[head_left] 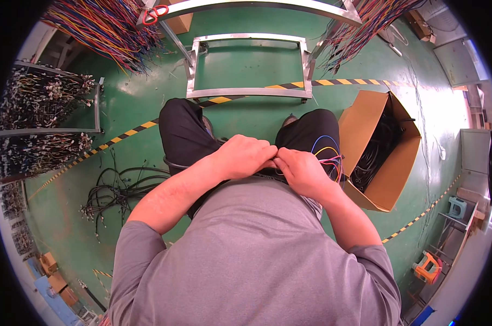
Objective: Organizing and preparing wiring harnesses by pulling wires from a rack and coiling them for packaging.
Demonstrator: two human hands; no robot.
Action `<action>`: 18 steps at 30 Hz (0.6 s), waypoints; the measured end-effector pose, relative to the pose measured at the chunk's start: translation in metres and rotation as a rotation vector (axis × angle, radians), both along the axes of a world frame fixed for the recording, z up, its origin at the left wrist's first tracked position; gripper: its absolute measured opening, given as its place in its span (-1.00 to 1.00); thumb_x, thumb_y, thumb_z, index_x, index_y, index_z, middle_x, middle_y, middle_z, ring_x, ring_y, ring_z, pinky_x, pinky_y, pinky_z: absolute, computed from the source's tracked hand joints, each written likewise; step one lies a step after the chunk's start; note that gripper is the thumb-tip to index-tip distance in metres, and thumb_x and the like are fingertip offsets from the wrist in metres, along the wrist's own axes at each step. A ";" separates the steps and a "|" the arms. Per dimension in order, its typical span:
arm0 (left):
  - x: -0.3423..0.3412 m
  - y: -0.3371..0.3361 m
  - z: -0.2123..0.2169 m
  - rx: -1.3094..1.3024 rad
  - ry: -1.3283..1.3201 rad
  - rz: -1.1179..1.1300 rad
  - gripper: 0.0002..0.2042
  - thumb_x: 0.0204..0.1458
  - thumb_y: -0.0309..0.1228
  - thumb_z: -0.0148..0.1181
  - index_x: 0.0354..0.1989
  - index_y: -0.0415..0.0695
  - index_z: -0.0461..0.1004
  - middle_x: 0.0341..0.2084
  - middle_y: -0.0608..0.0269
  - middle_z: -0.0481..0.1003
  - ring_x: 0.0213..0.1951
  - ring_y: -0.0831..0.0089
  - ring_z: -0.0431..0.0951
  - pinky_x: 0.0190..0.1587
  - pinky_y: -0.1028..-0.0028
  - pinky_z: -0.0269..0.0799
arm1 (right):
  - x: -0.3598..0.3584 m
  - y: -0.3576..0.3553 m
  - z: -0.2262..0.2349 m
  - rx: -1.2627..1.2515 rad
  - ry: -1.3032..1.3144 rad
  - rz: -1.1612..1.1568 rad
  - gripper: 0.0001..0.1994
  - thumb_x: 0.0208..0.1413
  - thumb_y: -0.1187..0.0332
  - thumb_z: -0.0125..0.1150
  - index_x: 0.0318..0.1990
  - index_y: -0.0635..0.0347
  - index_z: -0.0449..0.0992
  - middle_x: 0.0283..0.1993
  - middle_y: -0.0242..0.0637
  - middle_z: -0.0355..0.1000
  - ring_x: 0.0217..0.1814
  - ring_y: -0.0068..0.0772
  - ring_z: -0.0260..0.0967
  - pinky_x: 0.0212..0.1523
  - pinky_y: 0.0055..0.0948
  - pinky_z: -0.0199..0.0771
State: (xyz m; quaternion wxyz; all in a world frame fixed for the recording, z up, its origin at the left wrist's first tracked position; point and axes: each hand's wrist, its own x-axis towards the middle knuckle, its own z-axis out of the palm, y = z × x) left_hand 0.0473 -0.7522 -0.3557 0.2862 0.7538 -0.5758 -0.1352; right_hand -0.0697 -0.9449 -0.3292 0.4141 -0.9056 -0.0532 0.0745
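Note:
My left hand (247, 156) and my right hand (304, 171) meet fingertip to fingertip over my lap, both closed. Thin coloured wires (329, 157), blue, yellow, pink and red, fan out past my right hand above my right thigh. A black cable (175, 165) runs over my left thigh and under my left wrist toward the fingers. The fingers cover the stretch of cable between them, so the exact spot they pinch is hidden.
A loose tangle of black cables (121, 190) lies on the green floor at left. An open cardboard box (401, 182) holding black cables stands at right. Ahead is a metal frame (246, 92); coloured wire bundles (102, 27) hang at upper left. Cable racks (45, 132) stand farther left.

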 end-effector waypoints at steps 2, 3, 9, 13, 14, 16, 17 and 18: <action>0.003 0.005 0.003 0.116 -0.036 -0.023 -0.75 0.18 -0.20 0.27 -0.36 -0.09 0.43 -0.47 0.18 0.50 -0.36 0.09 0.61 -0.39 0.14 0.48 | -0.001 -0.008 -0.001 0.008 0.008 0.033 -0.86 0.31 0.39 0.13 -0.27 0.28 0.44 -0.36 0.01 0.46 -0.25 0.14 0.46 -0.23 -0.05 0.43; 0.004 0.007 0.005 0.118 -0.035 -0.020 -0.75 0.18 -0.20 0.27 -0.36 -0.09 0.43 -0.47 0.18 0.50 -0.36 0.09 0.61 -0.39 0.14 0.48 | -0.001 -0.015 0.000 -0.052 -0.035 0.069 -0.86 0.30 0.39 0.14 -0.26 0.28 0.45 -0.35 0.00 0.47 -0.24 0.14 0.46 -0.21 -0.04 0.43; 0.001 0.002 0.005 0.161 -0.069 0.015 -0.77 0.20 -0.19 0.26 -0.35 -0.08 0.45 -0.47 0.20 0.50 -0.37 0.10 0.61 -0.38 0.11 0.48 | -0.003 -0.011 0.003 -0.203 -0.007 0.085 -0.85 0.33 0.37 0.09 -0.27 0.27 0.42 -0.36 0.00 0.47 -0.24 0.16 0.47 -0.19 0.02 0.42; 0.001 -0.002 0.005 0.089 -0.053 -0.002 -0.80 0.21 -0.21 0.24 -0.30 -0.06 0.48 -0.46 0.19 0.51 -0.37 0.09 0.61 -0.38 0.11 0.48 | 0.004 -0.003 -0.004 -0.110 0.024 -0.003 -0.82 0.31 0.33 0.13 -0.30 0.25 0.42 -0.36 0.02 0.50 -0.26 0.16 0.51 -0.21 0.02 0.44; 0.002 0.001 0.007 0.105 -0.061 -0.018 -0.81 0.21 -0.22 0.24 -0.29 -0.06 0.48 -0.46 0.18 0.51 -0.36 0.09 0.61 -0.38 0.10 0.48 | 0.005 -0.007 -0.003 -0.099 -0.003 0.054 -0.83 0.30 0.35 0.14 -0.28 0.27 0.43 -0.34 0.00 0.49 -0.25 0.18 0.48 -0.19 0.01 0.43; 0.006 0.004 0.007 0.124 -0.059 -0.003 -0.82 0.20 -0.23 0.24 -0.28 -0.05 0.48 -0.46 0.18 0.51 -0.36 0.08 0.61 -0.38 0.10 0.48 | 0.006 -0.014 0.004 -0.124 -0.107 0.110 -0.85 0.28 0.37 0.16 -0.25 0.28 0.45 -0.32 -0.04 0.48 -0.21 0.17 0.45 -0.11 -0.01 0.40; 0.009 0.003 0.008 0.139 -0.064 0.010 -0.83 0.20 -0.23 0.25 -0.27 -0.05 0.48 -0.46 0.18 0.51 -0.36 0.08 0.61 -0.37 0.09 0.48 | 0.006 -0.019 0.006 -0.125 -0.137 0.098 -0.86 0.28 0.38 0.15 -0.24 0.28 0.45 -0.32 -0.05 0.47 -0.20 0.15 0.45 -0.08 -0.01 0.39; 0.011 0.003 0.008 0.144 -0.057 0.007 -0.83 0.20 -0.23 0.25 -0.27 -0.05 0.48 -0.46 0.18 0.51 -0.36 0.08 0.61 -0.37 0.09 0.48 | 0.007 -0.022 0.006 -0.125 -0.167 0.086 -0.87 0.28 0.38 0.15 -0.24 0.27 0.46 -0.32 -0.05 0.47 -0.20 0.14 0.45 -0.05 -0.02 0.38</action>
